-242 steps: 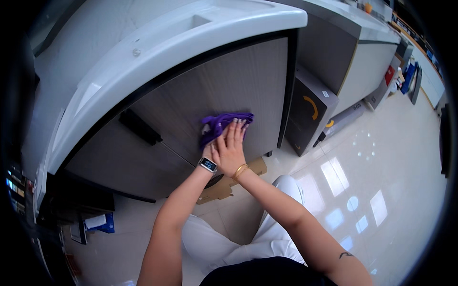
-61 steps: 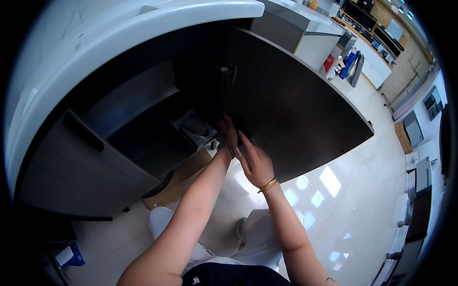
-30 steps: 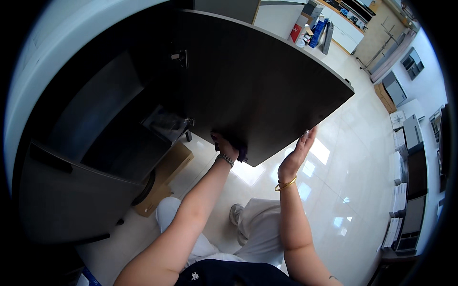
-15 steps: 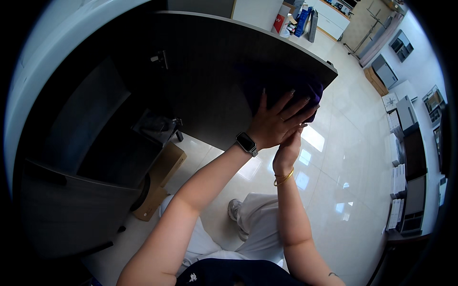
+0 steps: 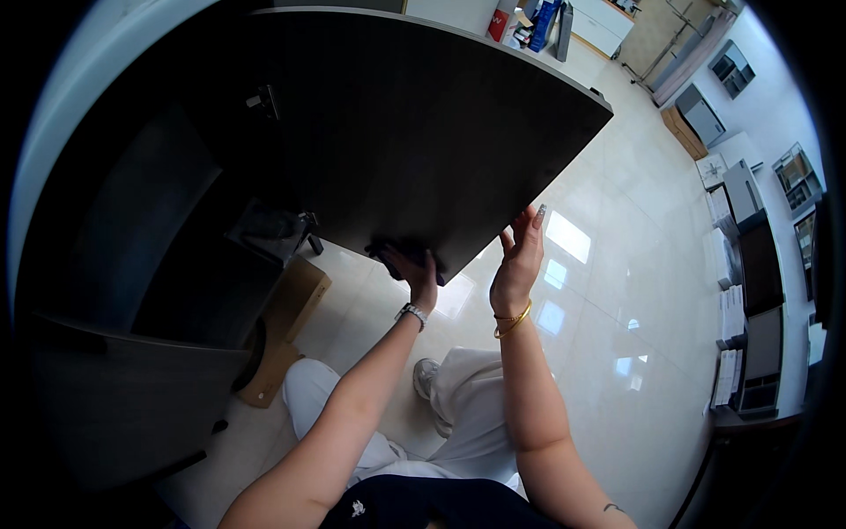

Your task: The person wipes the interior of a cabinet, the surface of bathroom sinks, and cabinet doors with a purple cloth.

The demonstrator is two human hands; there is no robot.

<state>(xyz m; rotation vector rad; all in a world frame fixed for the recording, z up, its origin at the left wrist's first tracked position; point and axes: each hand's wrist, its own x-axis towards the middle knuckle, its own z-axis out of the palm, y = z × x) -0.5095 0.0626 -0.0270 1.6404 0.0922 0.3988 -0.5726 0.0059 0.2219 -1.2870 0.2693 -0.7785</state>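
A dark cabinet door (image 5: 397, 123) stands swung out in front of me. At its lower edge, my left hand (image 5: 418, 271) has its fingers around a dark cloth (image 5: 382, 250) and presses it against the panel. The cloth shows purple in the earlier frame and looks almost black here. My right hand (image 5: 518, 257) is at the door's free edge, fingers stretched upward and touching or nearly touching it. Nothing shows in its palm. A metal hinge (image 5: 264, 102) sits on the door's left side.
Inside the cabinet on the left, a clear plastic-wrapped item (image 5: 264, 229) sits near the opening. A brown cardboard box (image 5: 295, 304) stands on the glossy tiled floor (image 5: 608, 291) below. Framed panels and white stacks (image 5: 730, 309) line the right wall.
My left hand has carried the cloth from the door's right side down and left to its lower edge. My right hand now stands apart from it, its fingers more spread.
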